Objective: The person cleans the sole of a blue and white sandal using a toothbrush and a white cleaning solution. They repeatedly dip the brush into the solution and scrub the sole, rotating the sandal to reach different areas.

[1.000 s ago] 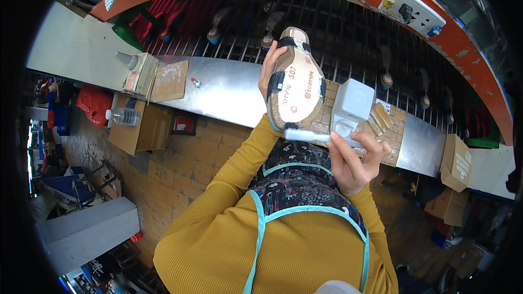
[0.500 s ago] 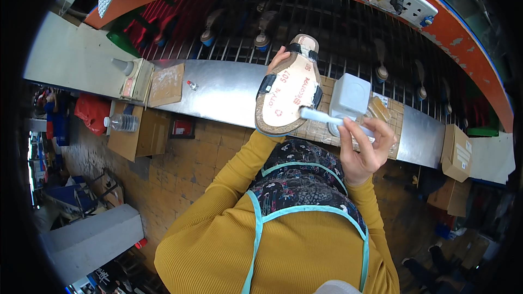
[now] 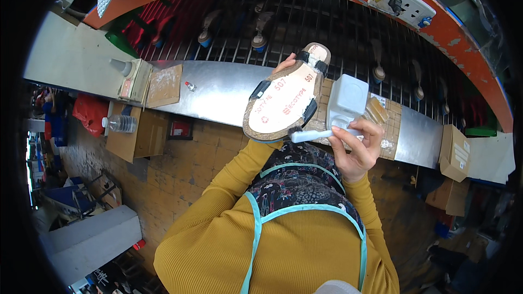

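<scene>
My left hand [image 3: 285,63] is closed around a sandal [image 3: 283,99] from behind, its fingertips showing at the far left edge. The sandal's pale insole underside with red print faces up, and dark straps fold over its cork-brown rim. Its wide end points toward me, its narrow end away and to the right. Between thumb and fingers, my right hand [image 3: 357,149] pinches a small brush [image 3: 313,135] with a light blue handle. The brush's dark bristles are at the sandal's near right rim; whether they touch is unclear. Behind the right hand stands a pale plastic container [image 3: 348,93].
Under the container lies a tape-covered cardboard mat [image 3: 395,125] on the metal ledge [image 3: 212,95]. A yellowish block [image 3: 376,110] sits beside it. Beyond, a rack of bars [image 3: 305,11] carries several shoe pieces. A flat cardboard piece [image 3: 165,85] lies at left, a carton [image 3: 455,152] at right.
The sandal has turned clockwise, its narrow end swinging right and its wide end shifting left. My right hand has moved the brush left and down along the rim.
</scene>
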Available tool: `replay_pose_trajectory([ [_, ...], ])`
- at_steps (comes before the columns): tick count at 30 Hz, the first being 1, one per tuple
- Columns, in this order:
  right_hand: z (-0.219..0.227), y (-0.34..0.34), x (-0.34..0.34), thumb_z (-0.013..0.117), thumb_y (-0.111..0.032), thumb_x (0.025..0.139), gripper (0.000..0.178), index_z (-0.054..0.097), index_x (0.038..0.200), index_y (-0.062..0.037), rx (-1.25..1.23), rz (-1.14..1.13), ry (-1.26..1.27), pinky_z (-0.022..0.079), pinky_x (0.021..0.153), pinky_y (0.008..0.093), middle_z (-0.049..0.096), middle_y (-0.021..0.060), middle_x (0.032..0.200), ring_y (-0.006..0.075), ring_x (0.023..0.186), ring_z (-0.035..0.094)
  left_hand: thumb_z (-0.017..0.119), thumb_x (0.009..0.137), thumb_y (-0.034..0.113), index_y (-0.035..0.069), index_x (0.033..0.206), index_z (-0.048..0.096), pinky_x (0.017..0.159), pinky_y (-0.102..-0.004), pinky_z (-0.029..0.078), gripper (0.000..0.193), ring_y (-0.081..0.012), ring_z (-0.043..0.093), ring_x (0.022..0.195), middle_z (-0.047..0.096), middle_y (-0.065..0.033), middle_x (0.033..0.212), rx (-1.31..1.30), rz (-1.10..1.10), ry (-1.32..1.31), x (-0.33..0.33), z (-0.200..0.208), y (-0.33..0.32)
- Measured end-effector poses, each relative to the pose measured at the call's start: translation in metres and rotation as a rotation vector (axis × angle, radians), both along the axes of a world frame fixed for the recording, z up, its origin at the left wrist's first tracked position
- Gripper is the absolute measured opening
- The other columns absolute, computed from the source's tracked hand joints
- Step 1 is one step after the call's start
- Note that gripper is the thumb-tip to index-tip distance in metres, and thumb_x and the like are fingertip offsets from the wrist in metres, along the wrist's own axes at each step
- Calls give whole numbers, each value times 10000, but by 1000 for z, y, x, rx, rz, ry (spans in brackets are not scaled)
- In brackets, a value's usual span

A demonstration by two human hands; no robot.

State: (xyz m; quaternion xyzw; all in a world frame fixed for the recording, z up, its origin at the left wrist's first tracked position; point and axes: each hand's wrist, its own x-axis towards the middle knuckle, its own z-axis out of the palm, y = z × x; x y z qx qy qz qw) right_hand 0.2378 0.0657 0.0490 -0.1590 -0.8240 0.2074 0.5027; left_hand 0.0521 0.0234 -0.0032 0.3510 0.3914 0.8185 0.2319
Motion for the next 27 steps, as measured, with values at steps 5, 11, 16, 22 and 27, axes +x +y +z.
replay_pose_trajectory([
  [5,-2,0,-8,871,-127,646,317,783,947,-171,-149,40,49,421,732,289,537,42,997,193,916,484,805,763,104,12,1364,401,955,-371,566,730,-260,571,1176,494,-179,1318,51,-218,-283,-6,-4,-3],
  [11,-12,-1,2,866,-107,649,319,782,950,-168,-163,21,48,430,751,290,537,46,999,198,916,483,851,705,90,28,1354,408,992,-346,529,788,-236,550,1203,486,-169,1336,59,-83,-71,-6,-11,3],
  [16,4,-7,1,875,-132,637,358,775,979,-169,-3,-124,12,348,784,309,535,21,996,161,889,498,877,670,87,47,1354,405,1049,-320,465,833,-207,547,1201,466,-151,1367,-39,25,145,-9,-12,3],
  [22,9,-27,6,886,-179,620,406,767,1008,-185,216,-117,-67,257,825,336,552,3,959,118,833,541,770,798,253,66,1403,406,1110,-365,395,731,-267,357,1395,364,-148,1480,-165,177,448,-20,4,-7],
  [27,20,-10,-19,885,-183,617,396,768,995,-187,106,-141,0,244,794,324,569,-3,989,113,842,545,818,733,258,41,1259,567,1051,-378,459,622,-297,427,1354,498,-165,1369,-114,332,447,-11,11,-1],
])
